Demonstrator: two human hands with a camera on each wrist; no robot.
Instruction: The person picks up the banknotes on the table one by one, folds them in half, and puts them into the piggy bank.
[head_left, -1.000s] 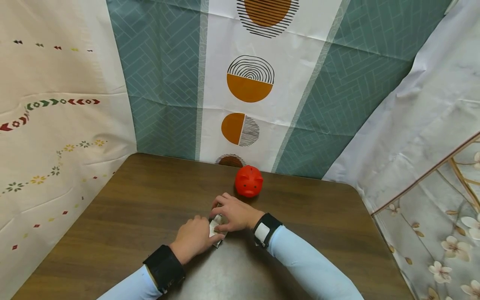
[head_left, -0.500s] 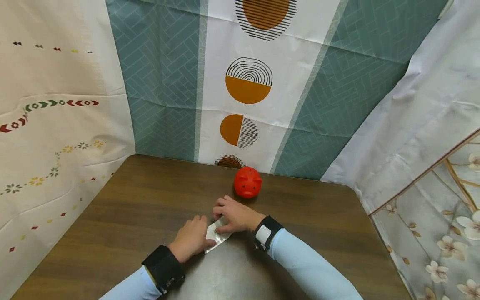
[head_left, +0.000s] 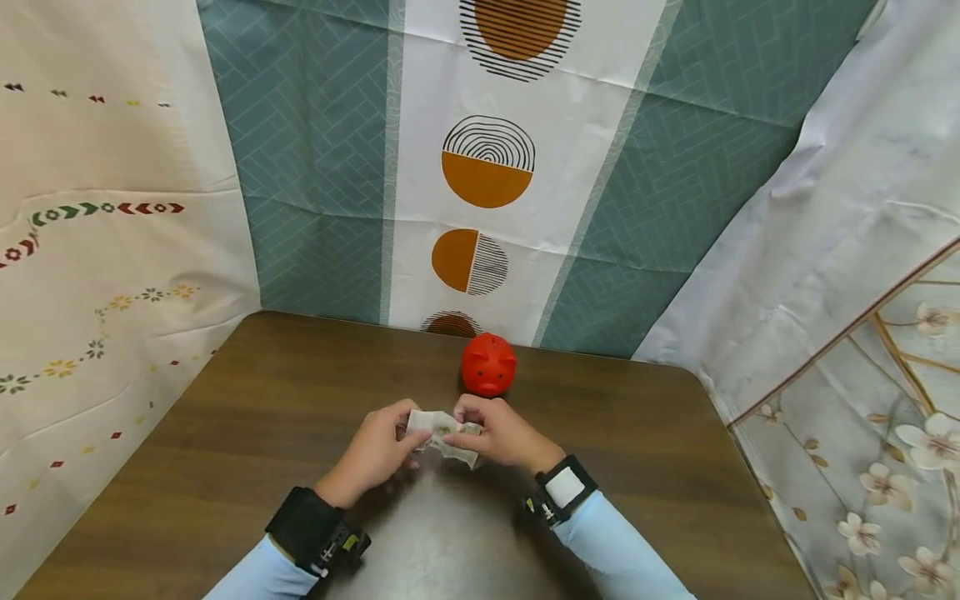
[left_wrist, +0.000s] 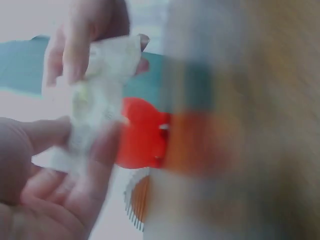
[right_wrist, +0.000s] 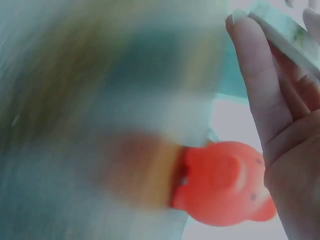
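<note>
A creased, pale slip of paper with faint greenish print, like a banknote (head_left: 427, 419), is held between both hands above the table. My left hand (head_left: 375, 447) pinches its left end, thumb in front and fingers behind. At its right end, my right hand (head_left: 512, 433) grips it between thumb and curled fingers. In the left wrist view the banknote (left_wrist: 112, 60) spans both hands, with blur hiding its print. Only an edge of the banknote (right_wrist: 292, 37) shows in the right wrist view. Just beyond the hands sits a red piggy bank (head_left: 488, 367), its snout facing me.
The brown wooden table (head_left: 300, 375) has its far edge against a hanging patterned cloth (head_left: 322, 167). White cloths border the left and right sides. The table top reflects the piggy bank (right_wrist: 230, 185) in the wrist views.
Both hands have raised the banknote off the table, where they pressed it flat. Their fingers have turned to pinch its two ends. The piggy bank has stayed put; the head view shifted slightly.
</note>
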